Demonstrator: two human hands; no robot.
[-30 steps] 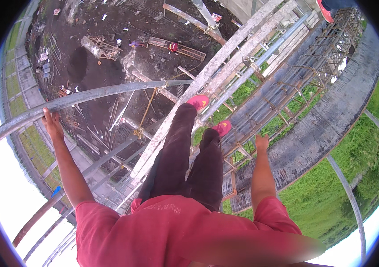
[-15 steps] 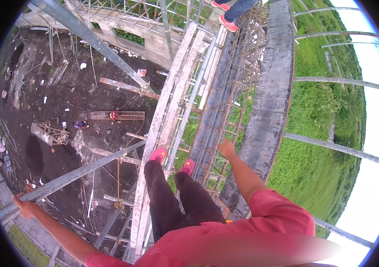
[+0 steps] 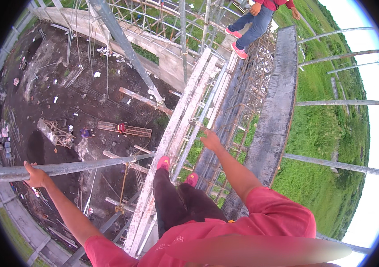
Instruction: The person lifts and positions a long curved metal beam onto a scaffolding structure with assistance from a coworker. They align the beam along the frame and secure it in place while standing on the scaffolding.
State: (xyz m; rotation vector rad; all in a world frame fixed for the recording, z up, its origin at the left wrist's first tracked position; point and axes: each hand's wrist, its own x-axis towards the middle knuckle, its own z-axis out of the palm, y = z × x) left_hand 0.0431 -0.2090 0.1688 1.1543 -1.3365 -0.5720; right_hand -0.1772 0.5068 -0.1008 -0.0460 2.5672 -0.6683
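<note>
Far out to my left, my left hand [image 3: 37, 174] is closed around a grey steel pipe [image 3: 80, 165] that runs across toward the planks. My right hand [image 3: 210, 139] reaches forward over the scaffold with fingers bent. Just beyond its fingertips is a short brown piece [image 3: 194, 123] beside a long lengthwise pipe [image 3: 207, 104]; whether the hand grips this piece is too small to make out. Under my pink shoes [image 3: 164, 163] lie the edge of the whitish planks [image 3: 180, 109] and the scaffold beside them.
Ahead stands another person in jeans [image 3: 254, 29] and pink shoes. A dark curved form panel [image 3: 271, 98] and rebar [image 3: 238, 102] run along the right, with grass [image 3: 323, 129] beyond. The dirt ground [image 3: 69, 115] lies far below on the left, where people stand near a wooden frame [image 3: 133, 130].
My right hand has moved left and forward, toward the lengthwise pipe. The left hand appears higher in view, still on its steel pipe. My view has tilted, showing more of the other person.
</note>
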